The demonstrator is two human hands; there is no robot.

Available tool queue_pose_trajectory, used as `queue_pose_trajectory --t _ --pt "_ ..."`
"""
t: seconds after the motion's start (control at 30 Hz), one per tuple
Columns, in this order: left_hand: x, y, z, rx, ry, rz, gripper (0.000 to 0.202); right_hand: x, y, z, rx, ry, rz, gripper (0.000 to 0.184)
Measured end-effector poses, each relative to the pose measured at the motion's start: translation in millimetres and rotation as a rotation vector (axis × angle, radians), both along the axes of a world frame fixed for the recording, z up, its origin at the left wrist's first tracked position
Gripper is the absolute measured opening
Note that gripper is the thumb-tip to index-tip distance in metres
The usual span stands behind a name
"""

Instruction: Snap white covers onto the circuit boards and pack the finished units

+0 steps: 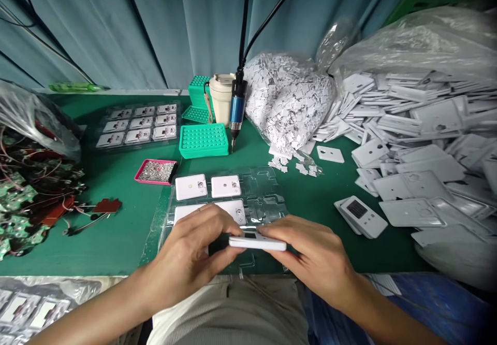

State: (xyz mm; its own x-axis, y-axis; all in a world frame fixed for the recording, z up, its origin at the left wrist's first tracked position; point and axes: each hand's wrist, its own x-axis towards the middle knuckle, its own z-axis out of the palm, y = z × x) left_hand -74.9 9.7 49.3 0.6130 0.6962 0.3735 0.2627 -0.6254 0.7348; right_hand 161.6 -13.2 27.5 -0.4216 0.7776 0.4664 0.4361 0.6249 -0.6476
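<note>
Between both hands, close to my body, is a small white plastic device case (258, 242), seen nearly edge-on. My left hand (194, 244) pinches its left end between thumb and fingers. At the other end, my right hand (314, 252) grips it the same way. A dark patch shows on the case's upper face; the rest of that face is hidden by the tilt. Just beyond the hands lies a clear plastic tray (264, 200). Several white cases sit in its left pockets, among them one case (190, 187) at the back left. My left fingers partly cover the nearer ones.
An electric screwdriver (237, 104) hangs behind the tray. A pink tray of screws (156, 171) and a green perforated block (204, 140) stand left of it. Wired circuit boards (23, 189) heap at far left; white case parts (419, 153) pile at right, beside a bag of small white pieces (289, 96).
</note>
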Motion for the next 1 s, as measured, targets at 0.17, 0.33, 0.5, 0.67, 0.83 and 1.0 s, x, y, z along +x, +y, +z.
queue_pose_trajectory --t 0.17,0.33,0.5,0.67,0.83,1.0 --pt "-2.9 2.6 -5.7 0.111 0.013 -0.043 0.014 7.7 -2.7 2.5 -0.106 -0.023 0.032 0.027" --pt "2.2 1.4 -3.3 0.209 0.047 -0.085 0.011 7.7 -4.5 7.7 -0.325 -0.055 0.001 0.017" --pt "7.8 -4.6 -7.2 0.489 0.140 -0.158 0.018 9.8 -6.9 10.8 -0.507 -0.086 0.014 0.027" --pt "7.7 1.4 -17.0 0.388 0.334 0.104 0.039 28.3 -9.7 -7.1 -0.068 -0.188 -0.231 0.028" --pt "1.5 14.2 -21.2 0.311 0.428 0.187 0.035 63.3 -16.6 -22.8 0.090 -0.355 -0.484 0.020" --pt "-12.2 52.9 -15.5 0.260 0.463 0.266 0.031 126.8 -26.0 -38.8 -0.005 -0.598 -0.988 0.046"
